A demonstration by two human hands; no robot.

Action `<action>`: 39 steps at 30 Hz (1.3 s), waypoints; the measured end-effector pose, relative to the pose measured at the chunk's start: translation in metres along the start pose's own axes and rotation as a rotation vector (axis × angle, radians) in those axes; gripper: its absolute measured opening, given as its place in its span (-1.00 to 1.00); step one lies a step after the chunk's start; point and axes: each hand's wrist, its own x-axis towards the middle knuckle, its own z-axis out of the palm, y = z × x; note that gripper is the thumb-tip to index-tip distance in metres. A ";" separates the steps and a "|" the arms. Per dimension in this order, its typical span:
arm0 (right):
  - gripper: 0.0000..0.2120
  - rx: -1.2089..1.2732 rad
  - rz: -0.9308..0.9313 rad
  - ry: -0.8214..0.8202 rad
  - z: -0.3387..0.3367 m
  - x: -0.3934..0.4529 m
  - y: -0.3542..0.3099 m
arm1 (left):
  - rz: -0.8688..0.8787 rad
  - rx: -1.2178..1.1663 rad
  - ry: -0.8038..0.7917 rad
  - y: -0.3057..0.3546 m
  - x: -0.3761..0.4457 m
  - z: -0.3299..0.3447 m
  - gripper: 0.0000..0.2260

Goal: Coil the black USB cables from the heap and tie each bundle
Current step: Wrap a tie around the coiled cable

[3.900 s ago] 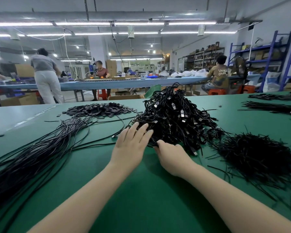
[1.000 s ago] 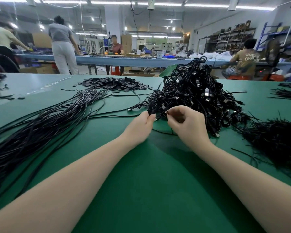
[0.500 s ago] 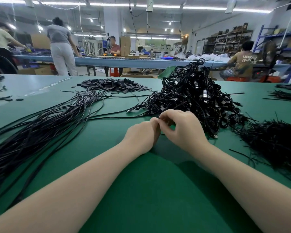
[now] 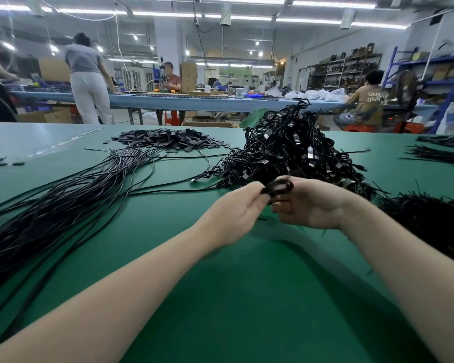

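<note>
Pinching a small coiled cable (image 4: 279, 187), long axis sideways, left hand (image 4: 237, 208) and right hand (image 4: 309, 204).

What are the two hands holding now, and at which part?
Both hold one small coiled black cable. The right hand grips the loop's right side; the left hand pinches its left edge. It is blurred.

Bright ceiling strips (image 4: 247, 0); edges warped (hands blurred).
</note>
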 end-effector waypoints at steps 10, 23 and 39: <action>-0.83 0.249 -0.322 0.586 0.059 0.046 0.050 | -0.596 -0.621 0.282 -0.008 0.005 0.013 -0.89; -0.93 -0.034 -0.391 0.557 0.046 0.037 0.052 | -0.596 -0.774 0.161 -0.011 0.002 0.003 -0.84; -0.87 -0.836 -0.699 0.736 0.041 0.030 0.052 | -0.619 -0.552 0.138 -0.010 0.004 0.005 -0.82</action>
